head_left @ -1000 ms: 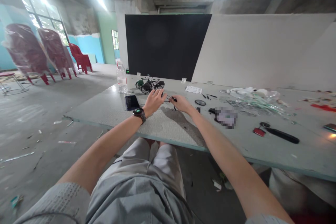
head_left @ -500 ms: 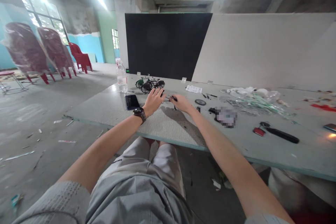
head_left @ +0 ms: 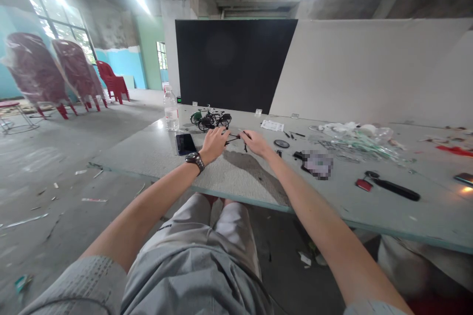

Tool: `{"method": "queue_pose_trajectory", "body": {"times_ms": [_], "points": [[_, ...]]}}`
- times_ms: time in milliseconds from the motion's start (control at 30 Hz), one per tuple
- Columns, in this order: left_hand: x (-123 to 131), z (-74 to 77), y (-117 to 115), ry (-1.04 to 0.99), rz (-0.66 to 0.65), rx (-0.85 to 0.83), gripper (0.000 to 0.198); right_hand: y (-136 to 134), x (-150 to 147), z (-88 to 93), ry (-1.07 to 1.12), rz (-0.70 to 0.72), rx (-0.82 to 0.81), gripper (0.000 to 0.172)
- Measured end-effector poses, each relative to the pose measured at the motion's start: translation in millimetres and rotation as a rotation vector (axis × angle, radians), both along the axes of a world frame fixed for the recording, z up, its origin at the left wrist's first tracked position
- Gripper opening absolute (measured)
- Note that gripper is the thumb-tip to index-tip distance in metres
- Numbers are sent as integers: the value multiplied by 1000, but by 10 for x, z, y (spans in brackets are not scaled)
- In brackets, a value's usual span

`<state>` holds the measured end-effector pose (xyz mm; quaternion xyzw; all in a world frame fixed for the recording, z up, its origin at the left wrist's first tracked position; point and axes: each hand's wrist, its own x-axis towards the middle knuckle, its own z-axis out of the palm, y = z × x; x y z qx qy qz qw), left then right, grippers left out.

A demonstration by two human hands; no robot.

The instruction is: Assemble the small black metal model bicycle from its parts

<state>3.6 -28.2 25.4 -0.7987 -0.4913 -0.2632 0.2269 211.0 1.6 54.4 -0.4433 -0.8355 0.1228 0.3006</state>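
Observation:
Between my hands, just above the table, is a small black model bicycle frame [head_left: 232, 139] made of thin rods. My left hand [head_left: 214, 142] is closed on its left end, the fingertips partly hiding it. With thumb and fingers pinched, my right hand [head_left: 255, 142] grips the other end, and a short dark part hangs below those fingers. Beyond my left hand stand small black model bicycles [head_left: 210, 119], close together. To the right of my right hand a loose black model wheel [head_left: 281, 143] lies flat on the table.
A phone [head_left: 185, 144] and a water bottle [head_left: 171, 110] are on the left of the table [head_left: 236, 177]. On the right are a paper sheet [head_left: 272, 125], small dark parts, crumpled plastic bags [head_left: 365, 138] and a black-handled tool [head_left: 397, 189]. A dark panel [head_left: 236, 64] stands behind.
My left fingers have closed from a more spread pose onto the frame. The frame has turned a little and shows more plainly between my hands. My right hand has shifted slightly.

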Motion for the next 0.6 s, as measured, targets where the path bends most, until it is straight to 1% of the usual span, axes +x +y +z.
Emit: {"method": "queue_pose_trajectory", "body": {"times_ms": [67, 133, 233, 333, 433, 500, 600], "points": [[-19, -19, 44, -93, -15, -22, 40, 17, 22, 16, 76, -25, -53, 47], [-42, -34, 86, -200, -47, -52, 34, 65, 54, 16, 111, -46, -73, 42], [-81, -48, 137, -381, -125, -114, 30, 142, 101, -3, 109, -66, -26, 31], [-110, -58, 179, -600, -210, -180, 26, 150, 121, -9, 111, -10, 6, 23], [-119, -60, 213, -761, -261, -208, 23, 81, 115, 19, 131, 60, -23, 26], [-114, -52, 226, -800, -276, -196, 22, 20, 105, 48, 133, 92, -28, 28], [-97, -31, 229, -821, -300, -180, 19, -48, 96, 83, 104, 103, 11, 32]]}}
